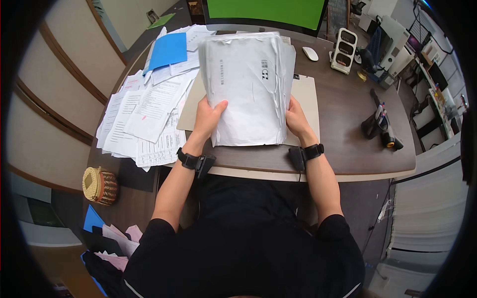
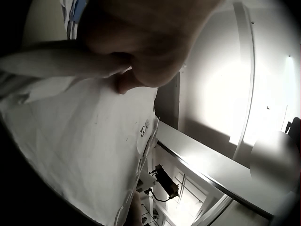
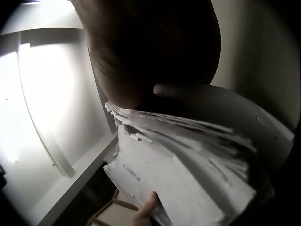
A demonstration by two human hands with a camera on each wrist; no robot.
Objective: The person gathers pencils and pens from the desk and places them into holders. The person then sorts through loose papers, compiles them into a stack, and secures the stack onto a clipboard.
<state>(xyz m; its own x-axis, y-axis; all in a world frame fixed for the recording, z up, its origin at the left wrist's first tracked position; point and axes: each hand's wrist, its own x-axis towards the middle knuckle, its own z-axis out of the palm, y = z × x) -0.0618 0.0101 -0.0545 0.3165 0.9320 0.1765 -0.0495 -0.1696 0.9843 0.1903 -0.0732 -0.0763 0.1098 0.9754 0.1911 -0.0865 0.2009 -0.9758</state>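
A thick stack of white envelopes (image 1: 248,94) is held upright between both hands over the desk, its front one printed with small dark marks. My left hand (image 1: 207,118) grips the lower left side, the thumb lying on the front face. On the opposite edge, my right hand (image 1: 298,118) grips the stack, its fingers mostly hidden behind. Many layered, crumpled edges of the envelopes (image 3: 183,155) show in the right wrist view. Behind and below them lies a beige folder (image 1: 309,92), partly covered.
Loose printed sheets (image 1: 149,107) spread over the desk's left side, with a blue folder (image 1: 168,49) on top. A monitor (image 1: 266,12) stands at the back. Toward the right are a white mouse (image 1: 310,53), a pale holder (image 1: 344,51) and a pen cup (image 1: 370,126). A woven basket (image 1: 100,186) sits lower left.
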